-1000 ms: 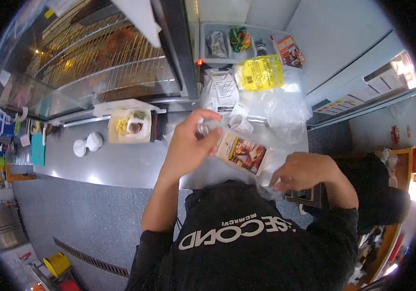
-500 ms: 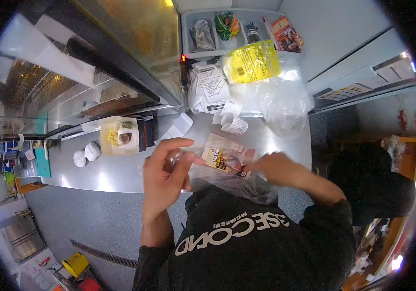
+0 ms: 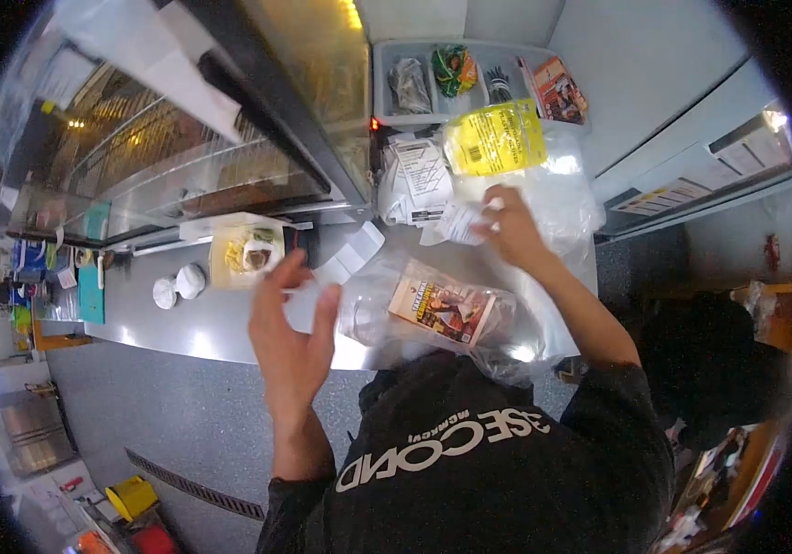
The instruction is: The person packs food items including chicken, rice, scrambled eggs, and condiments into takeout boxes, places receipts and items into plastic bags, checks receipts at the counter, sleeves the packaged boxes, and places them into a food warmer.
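Steel counter (image 3: 151, 323) above speckled floor (image 3: 197, 397), clear plastic bag (image 3: 509, 323) with printed card (image 3: 442, 305) near front edge, left hand (image 3: 291, 337) spread, empty, right hand (image 3: 513, 233) half-curled by paper slip (image 3: 459, 224), grip unclear

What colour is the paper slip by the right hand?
The paper slip is white with dark print; see the head view.

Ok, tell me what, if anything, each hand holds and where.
The left hand holds nothing; the right hand is at the right edge of the paper slip, grip unclear.
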### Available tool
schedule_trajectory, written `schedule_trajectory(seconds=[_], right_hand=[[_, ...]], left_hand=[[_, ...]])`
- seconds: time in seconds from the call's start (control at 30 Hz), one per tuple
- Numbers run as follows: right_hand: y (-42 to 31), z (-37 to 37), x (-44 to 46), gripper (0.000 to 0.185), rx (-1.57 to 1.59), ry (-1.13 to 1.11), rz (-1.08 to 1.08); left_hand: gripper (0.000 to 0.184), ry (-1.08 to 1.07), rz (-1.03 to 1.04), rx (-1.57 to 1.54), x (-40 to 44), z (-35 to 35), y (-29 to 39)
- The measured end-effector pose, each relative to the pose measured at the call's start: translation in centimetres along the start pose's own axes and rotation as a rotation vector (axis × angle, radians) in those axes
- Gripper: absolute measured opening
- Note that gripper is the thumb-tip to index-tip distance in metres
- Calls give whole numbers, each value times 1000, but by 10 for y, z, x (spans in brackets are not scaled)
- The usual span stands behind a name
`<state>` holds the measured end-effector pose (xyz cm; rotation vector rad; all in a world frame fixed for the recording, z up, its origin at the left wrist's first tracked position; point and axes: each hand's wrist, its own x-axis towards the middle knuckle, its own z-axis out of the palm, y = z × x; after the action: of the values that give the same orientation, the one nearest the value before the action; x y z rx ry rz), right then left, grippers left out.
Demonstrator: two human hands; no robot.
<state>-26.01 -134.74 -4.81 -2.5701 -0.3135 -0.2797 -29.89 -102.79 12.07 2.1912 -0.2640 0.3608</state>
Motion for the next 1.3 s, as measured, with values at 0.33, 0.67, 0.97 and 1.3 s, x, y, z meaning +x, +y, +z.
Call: schedule_trajectory(seconds=[0.33, 0.67, 0.97, 1.3], right_hand=[[-175, -106, -38, 47, 969, 264, 209], [-211, -78, -83, 52, 1059, 67, 255], [-207, -63, -67, 17, 712, 481, 100], [-244, -85, -73, 39, 1027, 254, 374]], left_hand=[[26, -381, -113, -869, -20, 51, 43], [21, -245, 5, -1120, -8, 10, 53], [32, 118, -56, -1046, -59, 10, 44], [43, 84, -108, -879, -69, 39, 22]])
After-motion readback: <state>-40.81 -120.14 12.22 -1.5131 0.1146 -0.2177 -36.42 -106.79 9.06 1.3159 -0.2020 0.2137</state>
